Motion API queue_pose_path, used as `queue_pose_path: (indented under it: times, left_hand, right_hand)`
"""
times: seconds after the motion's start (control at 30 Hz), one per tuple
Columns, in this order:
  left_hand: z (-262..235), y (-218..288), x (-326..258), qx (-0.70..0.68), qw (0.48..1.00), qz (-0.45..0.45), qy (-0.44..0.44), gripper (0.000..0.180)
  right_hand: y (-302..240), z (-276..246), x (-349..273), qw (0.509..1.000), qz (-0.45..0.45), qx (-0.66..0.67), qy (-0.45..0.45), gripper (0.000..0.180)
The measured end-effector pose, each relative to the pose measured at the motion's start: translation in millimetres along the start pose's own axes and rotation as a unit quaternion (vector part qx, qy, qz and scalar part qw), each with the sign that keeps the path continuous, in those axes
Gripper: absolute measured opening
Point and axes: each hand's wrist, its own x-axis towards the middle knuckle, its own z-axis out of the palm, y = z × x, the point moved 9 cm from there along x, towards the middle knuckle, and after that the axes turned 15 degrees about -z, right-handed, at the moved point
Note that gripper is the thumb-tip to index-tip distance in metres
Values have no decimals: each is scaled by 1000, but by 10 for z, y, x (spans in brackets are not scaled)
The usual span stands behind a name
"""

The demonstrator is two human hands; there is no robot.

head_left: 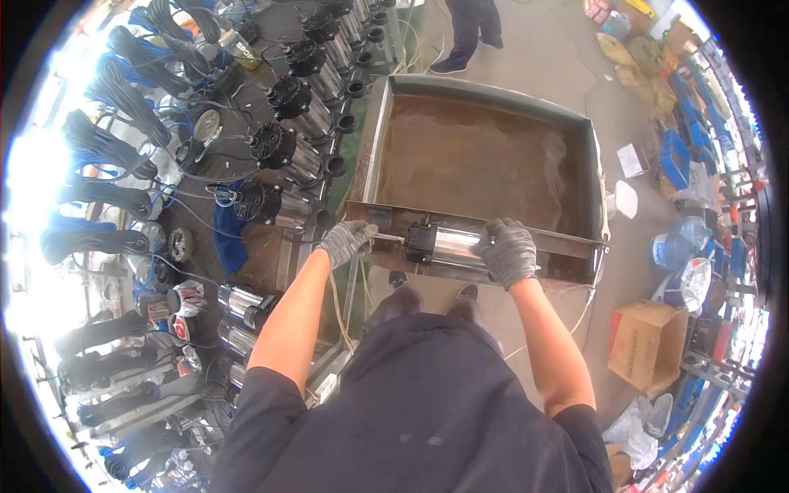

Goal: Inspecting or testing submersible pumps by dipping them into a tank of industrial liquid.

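Note:
A submersible pump (456,247) with a shiny steel body and a black end lies on its side across the near edge of a metal water tank (485,87). Gloved in grey, my right hand (508,251) wraps round the pump's right end. A thin light-coloured rod (389,237) runs from the pump's black end toward my left hand (347,243), whose gloved fingers are closed round its outer end. Whether the rod belongs to the pump or is a tool, I cannot tell. A flat metal bar (534,231) spans the tank just beyond the pump.
Several upright pumps (301,111) line the bench at left, with coiled black cables (123,94) behind them. A blue cloth (230,238) hangs there. At right on the floor stand a cardboard box (649,345) and water jugs (672,251). Another person's legs (472,33) show beyond the tank.

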Motion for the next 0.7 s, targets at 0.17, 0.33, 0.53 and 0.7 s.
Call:
queue_pose_path:
  times: [0.17,0.33,0.53,0.7]
  left_hand:
    - [-2,-4,88,14,999,-38,-18,50]
    - [-10,97,88,124,991,-24,42,50]
    - [80,316,-446,357,843,360,182,47]
    - [39,179,-175,322,873,348,114,39]
  right_hand:
    - [98,120,-7,1000,30,0,-1,24]
    - [77,86,-63,998,54,-38,-16,21]
    - [26,22,-59,995,78,-12,-55,21]
    - [38,3,-9,994,80,-35,-60,29]
